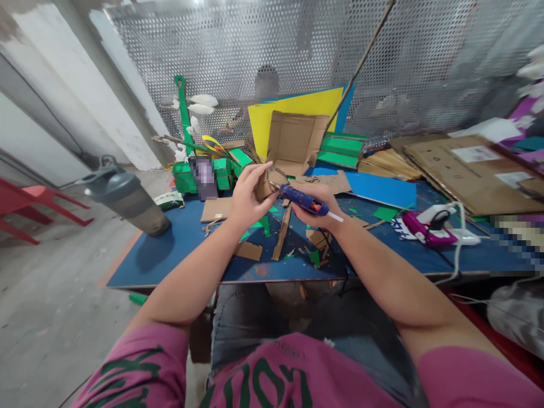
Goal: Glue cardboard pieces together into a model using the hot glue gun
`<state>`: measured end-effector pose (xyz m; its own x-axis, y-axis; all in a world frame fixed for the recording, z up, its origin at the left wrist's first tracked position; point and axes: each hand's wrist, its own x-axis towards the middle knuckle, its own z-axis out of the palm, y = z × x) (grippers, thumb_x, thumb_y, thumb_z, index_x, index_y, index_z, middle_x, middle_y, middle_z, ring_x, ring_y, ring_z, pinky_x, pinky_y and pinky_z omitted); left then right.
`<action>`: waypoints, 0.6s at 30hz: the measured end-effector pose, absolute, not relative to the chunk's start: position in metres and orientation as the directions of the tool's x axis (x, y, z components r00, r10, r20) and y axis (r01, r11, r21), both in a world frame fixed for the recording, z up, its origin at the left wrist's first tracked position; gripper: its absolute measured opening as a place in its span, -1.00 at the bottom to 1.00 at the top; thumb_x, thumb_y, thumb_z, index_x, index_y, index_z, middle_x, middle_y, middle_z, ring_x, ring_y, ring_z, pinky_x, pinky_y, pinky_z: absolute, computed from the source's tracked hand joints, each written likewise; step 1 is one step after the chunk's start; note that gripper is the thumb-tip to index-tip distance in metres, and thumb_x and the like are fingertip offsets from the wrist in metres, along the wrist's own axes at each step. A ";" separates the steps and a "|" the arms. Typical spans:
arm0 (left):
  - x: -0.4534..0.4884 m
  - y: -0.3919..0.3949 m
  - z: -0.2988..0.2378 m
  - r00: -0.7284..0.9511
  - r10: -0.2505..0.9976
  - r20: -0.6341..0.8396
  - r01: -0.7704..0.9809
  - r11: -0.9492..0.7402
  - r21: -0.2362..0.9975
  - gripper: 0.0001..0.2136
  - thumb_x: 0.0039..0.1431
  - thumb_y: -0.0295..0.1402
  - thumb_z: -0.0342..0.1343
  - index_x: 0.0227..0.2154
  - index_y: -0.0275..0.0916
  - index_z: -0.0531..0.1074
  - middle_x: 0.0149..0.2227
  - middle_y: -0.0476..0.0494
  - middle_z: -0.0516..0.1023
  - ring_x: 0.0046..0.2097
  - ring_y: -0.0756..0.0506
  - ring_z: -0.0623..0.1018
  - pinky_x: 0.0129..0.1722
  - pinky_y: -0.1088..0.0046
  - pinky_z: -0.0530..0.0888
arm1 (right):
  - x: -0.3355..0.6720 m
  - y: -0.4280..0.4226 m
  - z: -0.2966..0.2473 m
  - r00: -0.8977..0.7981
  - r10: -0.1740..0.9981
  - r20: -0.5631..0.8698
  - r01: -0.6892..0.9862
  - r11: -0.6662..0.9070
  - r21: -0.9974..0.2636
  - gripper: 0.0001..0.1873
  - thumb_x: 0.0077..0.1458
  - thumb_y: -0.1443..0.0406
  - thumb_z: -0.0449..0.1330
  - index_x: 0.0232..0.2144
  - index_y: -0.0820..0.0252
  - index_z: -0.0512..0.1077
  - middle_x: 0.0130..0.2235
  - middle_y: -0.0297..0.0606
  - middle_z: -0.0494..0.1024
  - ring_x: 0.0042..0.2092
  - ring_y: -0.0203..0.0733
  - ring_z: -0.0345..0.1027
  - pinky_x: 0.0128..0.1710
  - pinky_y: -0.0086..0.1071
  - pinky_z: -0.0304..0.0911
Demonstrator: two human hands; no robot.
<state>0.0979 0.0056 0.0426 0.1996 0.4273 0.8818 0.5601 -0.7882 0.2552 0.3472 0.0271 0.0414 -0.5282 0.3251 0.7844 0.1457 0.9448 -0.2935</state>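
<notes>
My left hand (250, 195) is closed round a small brown cardboard piece (264, 187), its thumb and fingers at the edges. In my right hand (317, 207) is a blue hot glue gun (304, 199) with an orange part and a white glue stick jutting from its back. The gun's nozzle points left and meets or nearly meets the cardboard piece; I cannot tell whether they touch. Below the hands, a narrow cardboard strip (282, 232) lies among cardboard and green scraps (314, 258) on the blue table (170, 258).
A grey shaker bottle (131, 195) stands at the left. Behind the hands are an open cardboard box (295, 139), a yellow sheet (259, 127) and green box shapes (340, 150). At the right sit a magenta power strip (429, 229) with cables and flattened cardboard (459, 170). A red chair (38, 204) is beyond.
</notes>
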 end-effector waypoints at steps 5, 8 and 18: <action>0.098 0.005 0.042 0.199 0.461 0.865 0.584 -0.764 0.273 -0.39 0.32 -0.18 0.29 0.40 -0.09 0.38 0.24 -0.30 0.54 0.28 -0.32 0.54 0.24 0.06 0.56 | 0.347 0.028 0.042 -0.536 0.292 0.792 0.145 0.956 -0.255 -0.75 0.22 0.30 0.30 -0.04 0.09 0.57 -0.14 -0.11 0.72 -0.14 -0.03 0.61 -0.08 -0.20 0.49; 0.099 0.005 0.042 0.199 0.456 0.868 0.582 -0.768 0.270 -0.39 0.32 -0.19 0.28 0.40 -0.09 0.38 0.24 -0.30 0.53 0.28 -0.32 0.53 0.23 0.06 0.56 | 0.347 0.029 0.041 -0.528 0.278 0.803 0.146 0.961 -0.236 -0.78 0.21 0.31 0.31 -0.07 0.08 0.56 -0.17 -0.14 0.71 -0.15 -0.04 0.62 -0.08 -0.20 0.49; 0.098 0.005 0.042 0.206 0.451 0.869 0.610 -0.753 0.246 -0.39 0.33 -0.20 0.30 0.41 -0.11 0.38 0.24 -0.33 0.52 0.28 -0.32 0.53 0.26 0.04 0.55 | 0.347 0.025 0.045 -0.533 0.308 0.788 0.109 0.949 -0.297 -0.90 0.21 0.32 0.31 -0.19 0.11 0.56 -0.28 -0.21 0.66 -0.27 -0.12 0.51 -0.17 -0.25 0.41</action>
